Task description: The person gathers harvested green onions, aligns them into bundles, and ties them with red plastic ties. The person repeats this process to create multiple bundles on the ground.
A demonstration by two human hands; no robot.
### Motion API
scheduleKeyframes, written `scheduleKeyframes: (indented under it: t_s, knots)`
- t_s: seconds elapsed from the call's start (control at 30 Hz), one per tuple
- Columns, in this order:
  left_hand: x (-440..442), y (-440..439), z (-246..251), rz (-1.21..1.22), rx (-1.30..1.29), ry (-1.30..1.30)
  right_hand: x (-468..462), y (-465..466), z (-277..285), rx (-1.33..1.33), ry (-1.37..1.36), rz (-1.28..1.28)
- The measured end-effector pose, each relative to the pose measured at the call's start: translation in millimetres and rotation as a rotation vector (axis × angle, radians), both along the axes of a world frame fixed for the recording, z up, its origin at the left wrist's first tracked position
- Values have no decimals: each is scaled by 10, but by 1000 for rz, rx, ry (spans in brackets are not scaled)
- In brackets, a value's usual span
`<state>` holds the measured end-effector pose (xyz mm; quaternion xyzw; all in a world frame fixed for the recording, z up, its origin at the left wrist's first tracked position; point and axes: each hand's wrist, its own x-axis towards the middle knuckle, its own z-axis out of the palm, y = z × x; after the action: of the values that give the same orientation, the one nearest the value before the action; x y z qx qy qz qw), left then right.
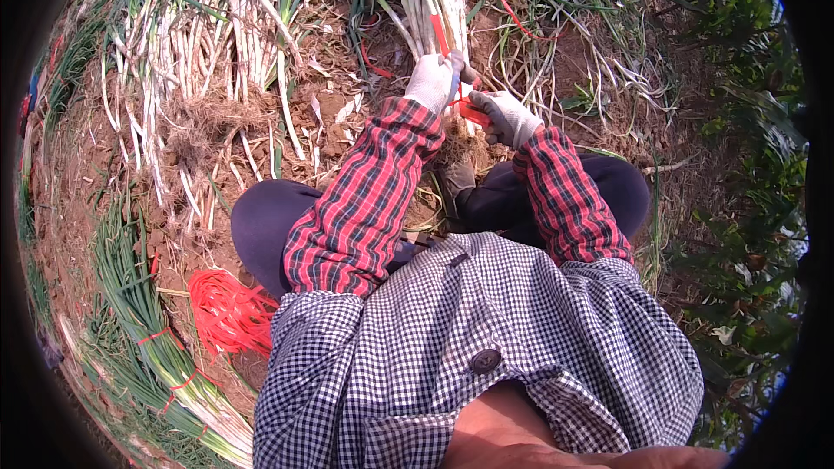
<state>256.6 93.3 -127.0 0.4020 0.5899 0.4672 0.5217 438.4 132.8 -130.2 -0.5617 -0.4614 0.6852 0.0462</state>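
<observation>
A bundle of green onions (433,3) lies before me, its roots (459,140) pointing toward my crossed legs. Around the white stalks near the root end runs a red plastic strap (439,36). My left hand (435,81), in a white glove, grips this strap against the stalks, and one length sticks up past the fingers. Just to the right, my gloved right hand (505,116) pinches a folded part of the same strap close above the roots. The fingertips of both gloves look dark. Whether a knot sits between the hands is hidden.
Loose onions with soiled roots (208,65) are heaped at the upper left. A tangle of red straps (228,312) sits by my left knee, near tied onion bundles (189,384). Thin stray stalks (586,58) litter the soil at right, and leafy plants (749,228) line that edge.
</observation>
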Motion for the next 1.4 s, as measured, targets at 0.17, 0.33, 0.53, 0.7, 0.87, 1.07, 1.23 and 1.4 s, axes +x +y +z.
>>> scheduleKeyframes:
  t_s: [0.17, 0.33, 0.53, 0.7, 0.87, 1.07, 1.23, 1.4]
  knots:
    - [698, -415, 147, -17, 81, -386, 360, 612, -533, -368, 625, 584]
    - [855, -369, 126, 148, 207, 187, -222, 829, -105, 465, 83, 1307]
    - [639, -465, 419, 148, 216, 153, -739, 656, -568, 547, -484, 1677]
    - [577, -577, 448, 72, 285, 175, -821, 409, -633, 102, -631, 715]
    - [339, -457, 319, 334, 280, -407, -474, 548, -506, -170, -40, 236]
    - [-681, -327, -827, 1178, 146, -921, -223, 1016, 54, 84, -564, 765]
    - [-343, -246, -1844, 1203, -216, -993, -410, 844, 469, 248, -754, 1132]
    - [-263, -355, -1639, 739, -382, 6, -396, 696, 508, 157, -577, 1117]
